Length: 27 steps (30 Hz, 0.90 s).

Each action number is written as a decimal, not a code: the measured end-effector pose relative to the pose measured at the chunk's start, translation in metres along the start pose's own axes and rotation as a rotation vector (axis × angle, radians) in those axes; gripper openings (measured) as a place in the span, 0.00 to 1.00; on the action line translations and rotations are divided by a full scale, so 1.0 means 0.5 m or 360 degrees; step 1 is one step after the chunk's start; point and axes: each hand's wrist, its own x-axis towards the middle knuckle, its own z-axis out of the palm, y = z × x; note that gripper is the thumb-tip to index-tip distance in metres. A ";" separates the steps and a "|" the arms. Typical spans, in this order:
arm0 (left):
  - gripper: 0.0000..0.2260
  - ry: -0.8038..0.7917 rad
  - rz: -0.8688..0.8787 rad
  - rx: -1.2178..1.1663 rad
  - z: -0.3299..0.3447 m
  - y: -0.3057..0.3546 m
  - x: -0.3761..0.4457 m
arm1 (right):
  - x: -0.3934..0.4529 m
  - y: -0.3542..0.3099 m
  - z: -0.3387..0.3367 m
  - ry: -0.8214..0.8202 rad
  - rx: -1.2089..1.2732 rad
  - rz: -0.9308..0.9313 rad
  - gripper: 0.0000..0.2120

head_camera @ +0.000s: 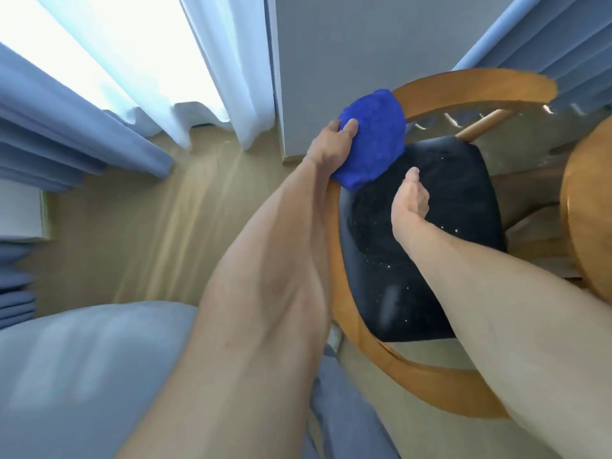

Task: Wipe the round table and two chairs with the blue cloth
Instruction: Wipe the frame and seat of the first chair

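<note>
Head view: the left hand (pixel 331 144) grips the bunched blue cloth (pixel 372 140) against the curved wooden armrest of the chair (pixel 334 233), where the rail bends toward the backrest. Its fingers (pixel 349 124) curl over the near side of the cloth; most of the cloth lies beyond them. The right hand (pixel 410 200) hovers above the black seat cushion (pixel 430 260), fingers relaxed, holding nothing. The round table (pixel 586 207) edge shows at right, beside the chair.
</note>
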 end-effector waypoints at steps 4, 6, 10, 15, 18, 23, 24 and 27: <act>0.20 -0.0022 -0.0045 -0.0213 -0.021 -0.027 -0.054 | -0.021 0.066 -0.028 0.0092 -0.0156 -0.0044 0.29; 0.20 -0.0020 -0.0066 -0.0302 -0.026 -0.032 -0.075 | -0.033 0.094 -0.040 0.0138 -0.0213 -0.0053 0.29; 0.19 0.0002 -0.0155 -0.0604 -0.033 -0.060 -0.116 | -0.065 0.128 -0.042 0.0147 -0.0274 -0.0058 0.26; 0.23 -0.0011 -0.0165 -0.0866 -0.038 -0.096 -0.164 | -0.123 0.144 -0.021 0.0104 -0.0361 -0.0176 0.22; 0.28 -0.0021 -0.0199 -0.0850 -0.041 -0.112 -0.193 | -0.155 0.147 -0.010 0.0118 -0.0335 -0.0210 0.26; 0.33 0.0052 -0.0226 -0.0703 -0.038 -0.138 -0.217 | -0.201 0.138 0.003 0.0178 -0.0359 -0.0215 0.24; 0.34 0.0085 -0.0244 -0.0662 -0.037 -0.142 -0.219 | -0.208 0.140 0.004 0.0195 -0.0364 -0.0203 0.23; 0.34 0.0127 -0.0275 -0.0664 -0.033 -0.139 -0.235 | -0.223 0.145 -0.004 0.0270 -0.0335 -0.0151 0.23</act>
